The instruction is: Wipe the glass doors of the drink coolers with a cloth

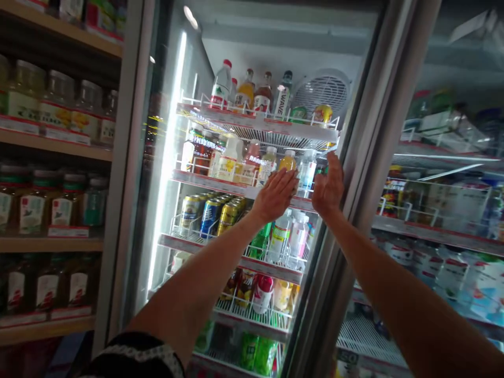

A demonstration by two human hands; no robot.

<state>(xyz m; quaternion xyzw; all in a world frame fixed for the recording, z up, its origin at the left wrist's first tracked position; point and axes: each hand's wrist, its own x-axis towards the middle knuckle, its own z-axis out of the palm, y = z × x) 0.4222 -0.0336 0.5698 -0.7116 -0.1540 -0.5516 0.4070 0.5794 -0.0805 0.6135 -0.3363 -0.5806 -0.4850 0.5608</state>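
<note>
My left hand point(275, 195) is raised before the glass door of a lit drinks fridge, its fingers stretched out flat, holding nothing. I cannot tell whether its palm touches the glass. My right hand point(328, 185) is up near the door's right metal frame point(364, 152), fingers pointing upward and the thumb apart, with nothing visible in it. Behind the left fingertips stands a bottle with an orange-yellow drink point(288, 159). A clear bottle point(307, 170) shows between the two hands. My forearms cover parts of the lower shelves.
Inside the fridge, bottles point(221, 84) line the top shelf point(260, 122), and cans point(210, 216) stand lower down. To the left, wooden shelves point(55, 245) hold jars point(59, 94) and bottles. Another fridge section with packaged drinks point(452, 270) is at the right.
</note>
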